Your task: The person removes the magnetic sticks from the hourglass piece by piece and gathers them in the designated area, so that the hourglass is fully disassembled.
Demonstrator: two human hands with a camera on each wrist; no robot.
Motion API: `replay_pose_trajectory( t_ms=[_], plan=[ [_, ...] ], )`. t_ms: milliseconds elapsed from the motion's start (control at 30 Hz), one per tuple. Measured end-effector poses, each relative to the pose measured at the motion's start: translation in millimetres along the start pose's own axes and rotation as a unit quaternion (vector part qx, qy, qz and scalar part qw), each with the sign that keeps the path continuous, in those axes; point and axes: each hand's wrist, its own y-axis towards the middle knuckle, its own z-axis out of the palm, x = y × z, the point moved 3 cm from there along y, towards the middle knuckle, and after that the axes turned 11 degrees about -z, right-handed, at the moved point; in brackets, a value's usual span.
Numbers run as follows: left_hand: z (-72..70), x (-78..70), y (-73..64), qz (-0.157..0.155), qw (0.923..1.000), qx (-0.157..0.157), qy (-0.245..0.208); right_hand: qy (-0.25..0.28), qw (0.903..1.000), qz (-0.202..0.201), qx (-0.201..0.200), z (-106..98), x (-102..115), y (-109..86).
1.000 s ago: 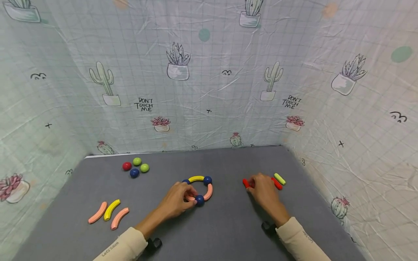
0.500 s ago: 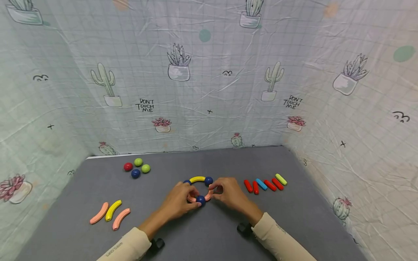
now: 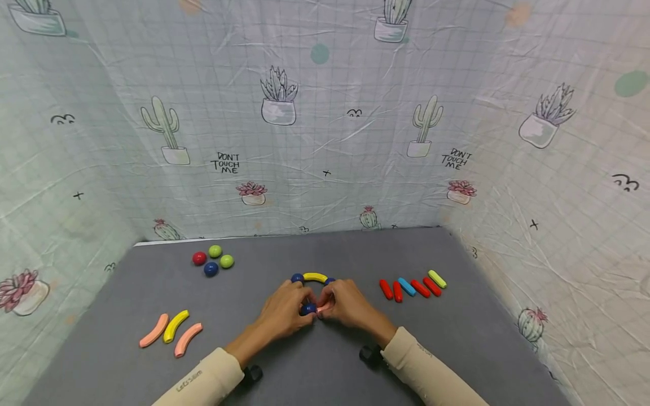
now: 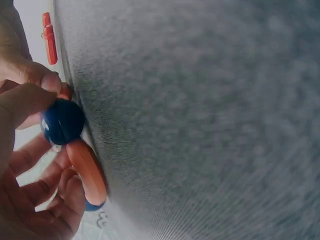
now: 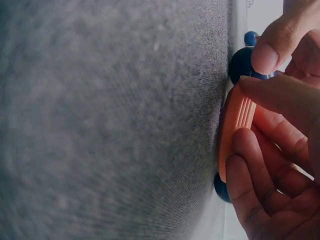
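Observation:
My left hand (image 3: 288, 307) pinches the near blue ball (image 3: 307, 309) of a small ring of balls and curved sticks on the table. Close against it, my right hand (image 3: 350, 304) grips a salmon curved stick (image 5: 237, 120) whose end meets that ball. On the ring's far side, a yellow curved stick (image 3: 315, 277) runs between two more blue balls. Another salmon curved stick (image 4: 87, 170) extends from the near ball beside my left fingers in the left wrist view. From the head, both hands hide most of the salmon sticks.
Straight red sticks (image 3: 386, 290), a blue stick (image 3: 406, 286) and a lime stick (image 3: 437, 278) lie at right. Loose curved sticks (image 3: 175, 326) lie at left; behind them are red (image 3: 199, 258), green and blue balls. A patterned sheet (image 3: 325, 141) surrounds the grey table (image 3: 335, 366).
My right hand has come left from the red sticks to the ring and now grips the salmon stick. My left hand stays on the near blue ball; the ring's far side has shifted slightly right.

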Motion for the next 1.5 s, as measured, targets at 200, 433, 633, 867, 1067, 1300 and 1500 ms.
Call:
replay_pose_trajectory(
  t_ms=[200, 433, 633, 867, 1067, 1300, 1500],
  plan=[
    [-8.4, 9.7, 5.4, 0.015, 0.9998, -0.006, 0.01, 0.022, 0.9997, 0.01, 0.008, -1, 1, -2.4],
    [-17.0, 27.4, 15.2, -0.004, 1.0, -0.001, 0.004, 0.082, 0.9963, 0.021, 0.015, -4, 1, -6.2],
    [-20.0, 41.7, 24.6, -0.037, 0.9992, 0.009, -0.007, 0.032, 0.9967, 0.039, -0.063, -14, -6, -0.1],
    [-20.7, 52.4, 35.2, -0.045, 0.9983, 0.037, -0.005, -0.018, 0.9978, 0.051, -0.039, -12, -17, 12.0],
    [-21.2, 64.3, 52.9, -0.047, 0.9984, 0.031, -0.005, 0.008, 0.9979, 0.057, -0.031, -13, -19, 13.6],
    [-19.0, 68.2, 62.5, -0.05, 0.9982, -0.023, 0.025, 0.028, 0.9978, 0.059, -0.009, -15, -15, 10.6],
    [-17.5, 39.7, 41.9, -0.022, 0.9992, -0.03, 0.016, 0.038, 0.9976, 0.057, -0.011, -14, -17, 9.0]
  ],
)
